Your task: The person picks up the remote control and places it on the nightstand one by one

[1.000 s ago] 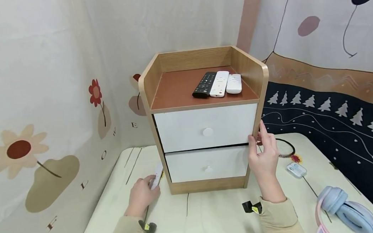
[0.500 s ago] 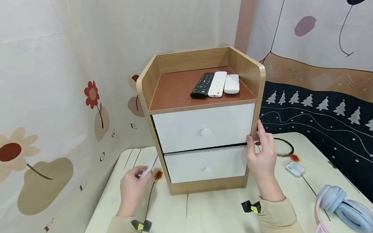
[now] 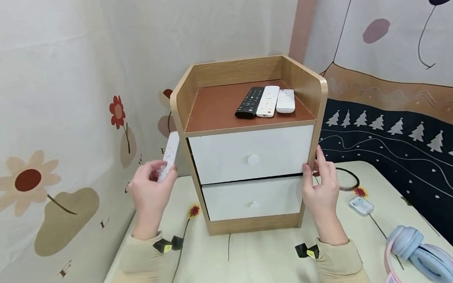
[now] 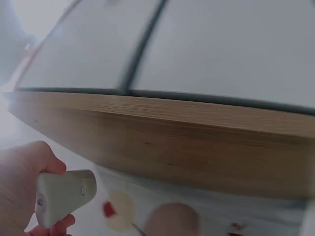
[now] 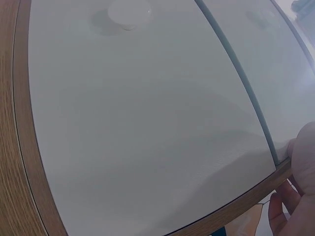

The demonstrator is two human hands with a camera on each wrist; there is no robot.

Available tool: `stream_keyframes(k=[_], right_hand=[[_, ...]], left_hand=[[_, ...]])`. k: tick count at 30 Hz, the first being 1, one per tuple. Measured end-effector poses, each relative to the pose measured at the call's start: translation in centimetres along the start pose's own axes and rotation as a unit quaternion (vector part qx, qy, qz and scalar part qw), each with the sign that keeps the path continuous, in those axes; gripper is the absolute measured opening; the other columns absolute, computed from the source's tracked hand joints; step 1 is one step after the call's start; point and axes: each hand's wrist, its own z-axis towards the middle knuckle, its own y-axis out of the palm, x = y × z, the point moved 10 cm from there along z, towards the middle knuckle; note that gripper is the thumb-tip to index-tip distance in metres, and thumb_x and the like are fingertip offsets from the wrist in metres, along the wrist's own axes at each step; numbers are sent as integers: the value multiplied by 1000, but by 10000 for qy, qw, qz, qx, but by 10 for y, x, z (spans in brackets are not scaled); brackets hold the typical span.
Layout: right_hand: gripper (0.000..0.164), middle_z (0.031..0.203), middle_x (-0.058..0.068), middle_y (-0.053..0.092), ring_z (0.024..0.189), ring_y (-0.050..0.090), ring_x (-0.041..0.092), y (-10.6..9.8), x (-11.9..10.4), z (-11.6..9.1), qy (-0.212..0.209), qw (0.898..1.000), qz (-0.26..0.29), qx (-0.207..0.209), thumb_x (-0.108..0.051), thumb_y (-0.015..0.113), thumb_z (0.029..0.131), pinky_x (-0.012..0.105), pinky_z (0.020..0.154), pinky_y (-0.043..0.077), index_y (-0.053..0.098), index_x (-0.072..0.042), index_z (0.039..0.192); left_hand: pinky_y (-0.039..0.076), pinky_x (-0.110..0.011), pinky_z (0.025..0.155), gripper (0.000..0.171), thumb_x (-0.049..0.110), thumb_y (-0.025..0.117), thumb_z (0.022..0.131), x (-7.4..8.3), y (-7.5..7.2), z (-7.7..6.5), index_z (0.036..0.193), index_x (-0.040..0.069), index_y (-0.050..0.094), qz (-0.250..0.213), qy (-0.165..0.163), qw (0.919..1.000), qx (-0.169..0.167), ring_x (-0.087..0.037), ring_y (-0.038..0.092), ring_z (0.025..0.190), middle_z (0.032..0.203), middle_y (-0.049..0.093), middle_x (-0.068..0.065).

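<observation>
My left hand (image 3: 149, 198) pinches a white remote control (image 3: 170, 152) between thumb and fingers, raised beside the cabinet's left side. In the left wrist view, the end of that remote (image 4: 64, 196) points out past the thumb, just off the cabinet's wooden side panel (image 4: 162, 142). My right hand (image 3: 321, 192) rests against the right edge of the small cabinet (image 3: 255, 224), thumb at its front and fingers along its side. Both white drawers, the upper drawer (image 3: 223, 159) and the lower drawer (image 3: 230, 202), are closed. Three remotes, black remote (image 3: 250, 102) leftmost, lie side by side on the brown top (image 3: 213, 110).
Right of the cabinet, a dark ring-shaped band (image 3: 355, 179), a small clear case (image 3: 361, 205) and blue-and-pink headphones (image 3: 416, 246) lie on the pale flower-print cloth (image 3: 265, 260). Printed curtains (image 3: 72, 103) stand close behind and to the left.
My left hand has lifted the white remote from low beside the cabinet's base to the height of the upper drawer. My right hand has stayed at the cabinet's right edge.
</observation>
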Motion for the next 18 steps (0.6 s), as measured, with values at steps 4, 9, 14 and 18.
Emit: stream_keyframes(k=[4, 9, 14, 18], right_hand=[[64, 111, 27, 64, 97, 59, 33, 1, 1, 0, 49, 10000, -33, -15, -4, 71, 105, 6, 89, 40, 51, -10, 165], [64, 110, 28, 64, 95, 59, 32, 0, 2, -1, 37, 10000, -20, -3, -3, 71, 104, 5, 89, 40, 51, -9, 165], [63, 108, 28, 64, 93, 60, 34, -2, -2, 0, -121, 9999, 41, 115, -1, 71, 103, 5, 88, 40, 52, -7, 163], [63, 108, 28, 64, 92, 60, 34, -2, -2, 0, -142, 9998, 71, 119, -1, 71, 103, 5, 88, 40, 53, -7, 163]], left_hand=[[44, -8, 64, 26, 22, 87, 92, 26, -12, 19, 109, 3, 80, -189, 339, 9988, 287, -12, 57, 76, 92, 70, -13], [48, -9, 66, 24, 21, 86, 91, 50, -27, 32, 110, 6, 82, -627, 367, 9953, 646, -9, 57, 79, 94, 69, -4], [49, -14, 65, 24, 20, 86, 91, 70, -38, 34, 110, 6, 83, -1278, 437, 9841, 1151, -9, 56, 80, 94, 63, 13], [49, -17, 66, 26, 13, 87, 88, 90, -45, 33, 107, -3, 80, -1831, 741, 9690, 1485, -10, 56, 80, 98, 66, 19]])
